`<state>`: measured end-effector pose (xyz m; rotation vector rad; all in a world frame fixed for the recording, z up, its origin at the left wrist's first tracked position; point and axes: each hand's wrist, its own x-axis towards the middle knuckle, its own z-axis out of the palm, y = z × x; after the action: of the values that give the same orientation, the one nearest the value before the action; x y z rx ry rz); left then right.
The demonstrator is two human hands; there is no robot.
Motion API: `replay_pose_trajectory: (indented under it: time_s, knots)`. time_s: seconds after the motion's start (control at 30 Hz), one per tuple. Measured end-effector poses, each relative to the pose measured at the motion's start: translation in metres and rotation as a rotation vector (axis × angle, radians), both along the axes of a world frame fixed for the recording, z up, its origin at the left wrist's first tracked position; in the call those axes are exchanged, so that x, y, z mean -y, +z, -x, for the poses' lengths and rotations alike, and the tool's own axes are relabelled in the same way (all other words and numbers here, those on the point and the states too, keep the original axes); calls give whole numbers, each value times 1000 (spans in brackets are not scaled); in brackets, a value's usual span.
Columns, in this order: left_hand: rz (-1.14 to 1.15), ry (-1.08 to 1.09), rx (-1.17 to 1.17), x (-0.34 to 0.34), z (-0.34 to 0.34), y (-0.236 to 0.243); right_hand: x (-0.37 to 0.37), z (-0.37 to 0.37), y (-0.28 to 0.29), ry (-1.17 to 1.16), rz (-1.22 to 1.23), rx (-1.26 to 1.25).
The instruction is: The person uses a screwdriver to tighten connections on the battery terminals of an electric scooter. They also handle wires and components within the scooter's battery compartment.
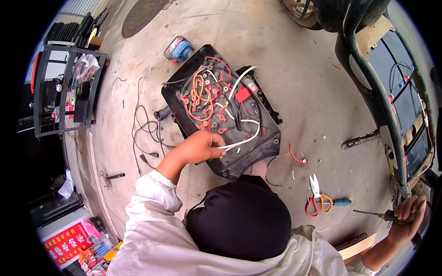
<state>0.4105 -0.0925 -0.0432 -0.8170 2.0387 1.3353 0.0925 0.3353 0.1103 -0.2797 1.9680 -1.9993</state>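
My left hand pinches the end of a white cable at the near left edge of a black plastic tray. From my fingers the cable curves right and up into the tray. Many red terminal covers, ring lugs and an orange wire lie inside, next to a red square piece. Far out at the lower right, my right hand is wrapped round the handle of a screwdriver; its shaft points left.
On the floor right of the tray lie scissors, a teal-handled tool and a short red wire. A cordless power tool rests behind the tray. Black cords and a shelf cart are left; a vehicle frame stands right.
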Motion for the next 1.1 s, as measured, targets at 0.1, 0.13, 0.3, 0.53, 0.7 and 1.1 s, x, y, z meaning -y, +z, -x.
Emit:
replay_pose_trajectory:
  time_s: [0.1, 0.13, 0.3, 0.53, 0.7, 1.1]
  knots:
    - [167, -138, -97, -5, -1, -10, 0, 0, 0, 1, -1, -6]
    - [237, -134, -174, -6, -3, -17, 0, 0, -1, -1, -1, -7]
    - [687, -220, -356, -32, 12, -29, 1, -1, -1, -21, -2, 2]
    - [531, -145, -30, -41, 18, -18, 0, -1, 0, -28, 0, -6]
    - [558, -43, -59, -36, 29, -5, 2, -1, -2, -65, -11, -3]
    - [630, -9, -285, -43, 48, -42, -2, 1, -2, -7, -17, 13]
